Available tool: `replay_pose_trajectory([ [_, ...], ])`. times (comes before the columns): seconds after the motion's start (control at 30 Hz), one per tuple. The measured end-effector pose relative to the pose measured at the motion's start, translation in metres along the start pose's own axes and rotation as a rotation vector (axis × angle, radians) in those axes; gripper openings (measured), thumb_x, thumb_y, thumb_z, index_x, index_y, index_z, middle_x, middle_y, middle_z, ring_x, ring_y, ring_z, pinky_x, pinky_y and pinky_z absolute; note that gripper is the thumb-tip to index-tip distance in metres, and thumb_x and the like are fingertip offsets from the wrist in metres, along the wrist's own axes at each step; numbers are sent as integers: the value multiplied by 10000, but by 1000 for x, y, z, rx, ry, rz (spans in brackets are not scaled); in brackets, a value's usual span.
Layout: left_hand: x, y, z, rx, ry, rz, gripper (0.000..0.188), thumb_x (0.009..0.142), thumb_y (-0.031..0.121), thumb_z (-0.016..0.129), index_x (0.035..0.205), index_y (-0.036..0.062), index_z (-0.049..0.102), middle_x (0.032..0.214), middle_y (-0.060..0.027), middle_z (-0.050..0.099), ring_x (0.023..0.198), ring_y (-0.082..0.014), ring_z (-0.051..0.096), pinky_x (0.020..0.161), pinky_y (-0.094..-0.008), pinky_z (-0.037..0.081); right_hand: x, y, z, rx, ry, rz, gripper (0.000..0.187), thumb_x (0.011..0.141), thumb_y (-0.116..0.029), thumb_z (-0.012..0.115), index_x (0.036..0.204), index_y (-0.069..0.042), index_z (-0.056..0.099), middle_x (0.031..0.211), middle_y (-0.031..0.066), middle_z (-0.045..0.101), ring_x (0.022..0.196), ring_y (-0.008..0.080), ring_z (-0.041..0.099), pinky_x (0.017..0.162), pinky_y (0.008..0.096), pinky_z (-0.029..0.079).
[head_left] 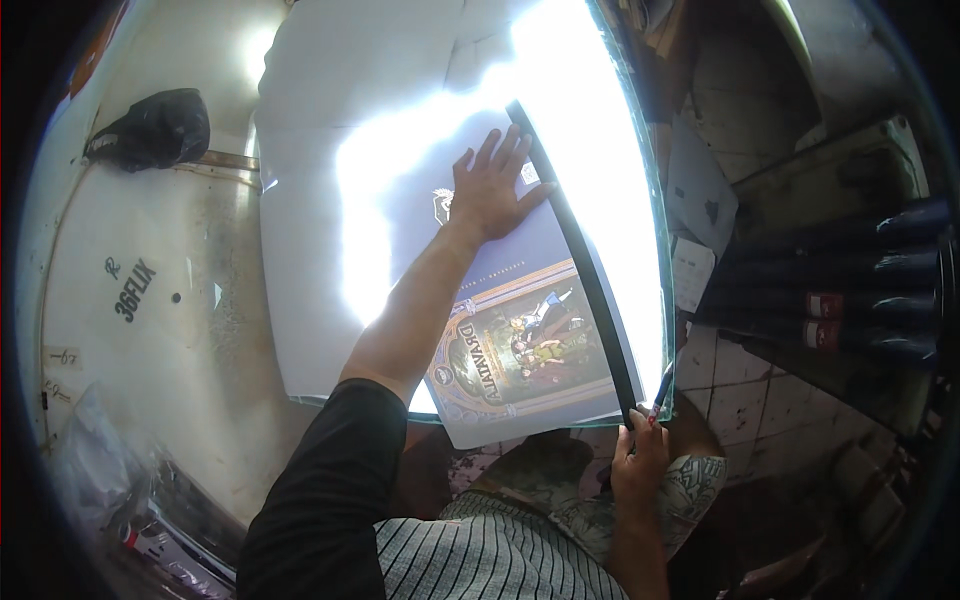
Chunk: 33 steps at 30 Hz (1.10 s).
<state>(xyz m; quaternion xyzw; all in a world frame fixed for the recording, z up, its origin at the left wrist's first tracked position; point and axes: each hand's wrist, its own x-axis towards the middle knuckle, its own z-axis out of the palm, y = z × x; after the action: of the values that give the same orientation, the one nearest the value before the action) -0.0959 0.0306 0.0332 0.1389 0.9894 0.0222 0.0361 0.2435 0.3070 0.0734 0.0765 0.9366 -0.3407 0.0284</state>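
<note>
A purple printed sheet (538, 345) with a framed picture of figures lies on a brightly lit glass-topped table (640, 240). Across its right side runs a long black straightedge (583, 262), slanting from the far middle toward my near right. My left hand (490, 195) is spread flat on the sheet, with its thumb and fingertips at the straightedge. At the straightedge's near end, my right hand (642, 455) is closed round a slim dark blue pen-like tool (662, 388), which points up and away. Its tip is too small to identify.
White sheeting (310, 240) covers the table's left part. A black plastic bag (160, 128) rests on the pale surface at the left. Several dark blue rolls (830, 300) lie at the right, beside loose papers (692, 272). The glass's near edge is just before my lap.
</note>
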Motion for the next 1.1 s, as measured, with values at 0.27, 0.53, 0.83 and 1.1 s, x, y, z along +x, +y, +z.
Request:
replay_pose_trajectory([
  [0.27,1,0,0,-28,-13,-1,848,972,706,365,1604,147,282,1700,-59,184,1566,-261,139,1228,-544,129,-1,2,1,-23,9,6,380,813,-6,755,1176,-75,663,1175,136,686,1035,357,645,897,475,515],
  [0.53,-3,-3,2,-8,-3,-5,848,976,716,342,1605,150,281,1701,-56,181,1566,-253,140,1230,-541,125,-2,1,2,-29,17,5,388,809,-5,761,1178,-76,665,1163,137,693,1028,353,646,888,475,517],
  [0.83,5,-8,25,-31,86,19,851,950,684,498,1583,141,327,1672,-94,270,1545,-302,225,1205,-562,176,-2,1,5,-69,109,-55,444,831,0,751,1246,-53,599,1153,164,666,1056,390,638,897,483,522],
  [1.1,6,-8,22,0,173,85,862,941,691,516,1575,133,345,1658,-92,308,1541,-289,241,1202,-561,176,0,6,3,13,108,-15,396,810,-1,766,1169,-99,627,1038,119,669,909,333,688,775,427,572],
])
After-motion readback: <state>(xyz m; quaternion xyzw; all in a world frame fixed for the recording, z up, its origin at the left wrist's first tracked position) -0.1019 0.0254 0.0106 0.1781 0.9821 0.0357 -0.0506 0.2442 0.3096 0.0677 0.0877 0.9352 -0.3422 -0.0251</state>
